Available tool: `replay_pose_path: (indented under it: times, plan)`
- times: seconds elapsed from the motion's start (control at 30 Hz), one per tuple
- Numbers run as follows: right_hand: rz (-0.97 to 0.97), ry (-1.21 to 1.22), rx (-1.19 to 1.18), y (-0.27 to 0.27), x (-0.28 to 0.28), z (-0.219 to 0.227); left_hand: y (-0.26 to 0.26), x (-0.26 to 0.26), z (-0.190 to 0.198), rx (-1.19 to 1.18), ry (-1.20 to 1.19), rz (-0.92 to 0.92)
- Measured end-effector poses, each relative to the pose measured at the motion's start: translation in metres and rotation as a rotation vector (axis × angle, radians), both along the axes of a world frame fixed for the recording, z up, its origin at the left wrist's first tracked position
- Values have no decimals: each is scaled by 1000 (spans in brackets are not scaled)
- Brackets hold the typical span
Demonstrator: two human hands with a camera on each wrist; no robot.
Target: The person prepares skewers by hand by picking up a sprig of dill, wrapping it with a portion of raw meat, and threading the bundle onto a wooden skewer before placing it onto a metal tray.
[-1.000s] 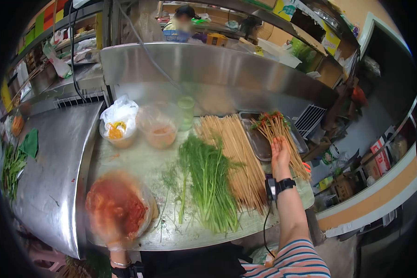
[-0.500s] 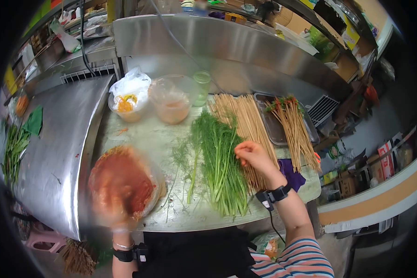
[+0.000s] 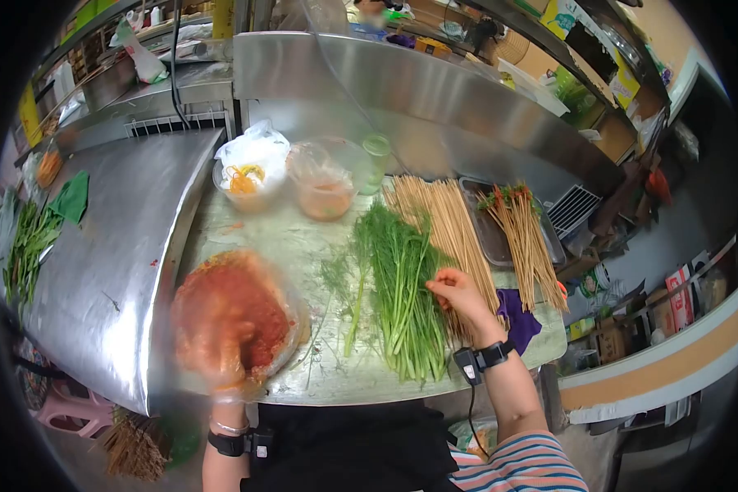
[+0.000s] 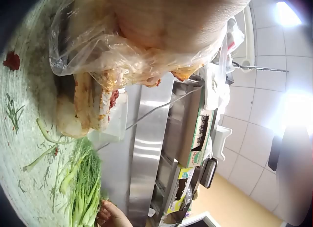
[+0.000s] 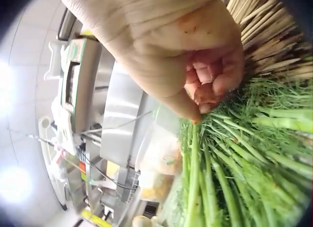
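Observation:
My left hand (image 3: 217,348), in a thin plastic glove (image 4: 122,56), is down in a wide bowl of red mixture (image 3: 238,307) at the table's front left; it is blurred, so its grip is unclear. My right hand (image 3: 444,287) is at the right edge of a bundle of green feathery stalks (image 3: 398,275). Its fingers are curled and its thumb (image 5: 190,112) pinches the top of a stalk (image 5: 193,158). Bare bamboo skewers (image 3: 447,217) lie just right of the hand.
A metal tray (image 3: 485,238) holds loaded skewers (image 3: 521,230) at the right. A purple cloth (image 3: 517,316) lies by the right wrist. Two bag-lined bowls (image 3: 250,176) (image 3: 324,193) and a green cup (image 3: 375,156) stand at the back. A raised steel counter (image 3: 107,246) bounds the left.
My right hand came back from the loaded skewers on the tray to the green stalks and curled its fingers there. The left hand stayed in the red bowl.

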State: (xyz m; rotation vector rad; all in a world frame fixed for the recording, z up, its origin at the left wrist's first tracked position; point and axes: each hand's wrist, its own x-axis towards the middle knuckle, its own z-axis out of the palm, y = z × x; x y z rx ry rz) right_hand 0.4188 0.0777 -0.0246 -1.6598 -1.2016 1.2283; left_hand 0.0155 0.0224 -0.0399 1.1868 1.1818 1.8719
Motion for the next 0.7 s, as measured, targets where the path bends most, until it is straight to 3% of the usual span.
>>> replay_pose_path:
  times: [0.1, 0.27, 0.37, 0.5, 0.7]
  plan:
    - [-117, 283, 71, -6, -2, 18, 1, -2, 0, 8, 70, -17]
    - [-87, 315, 240, -8, 10, 43, -1, 3, 6, 2, 51, -56]
    - [-125, 466, 230, -11, 5, 67, -3, 3, 7, -11, 28, -65]
    - [45, 283, 178, -3, -10, 67, -4, -2, 1, -4, 76, -59]
    - [178, 507, 226, -6, -36, 92, -2, -1, 0, -51, 67, -59]
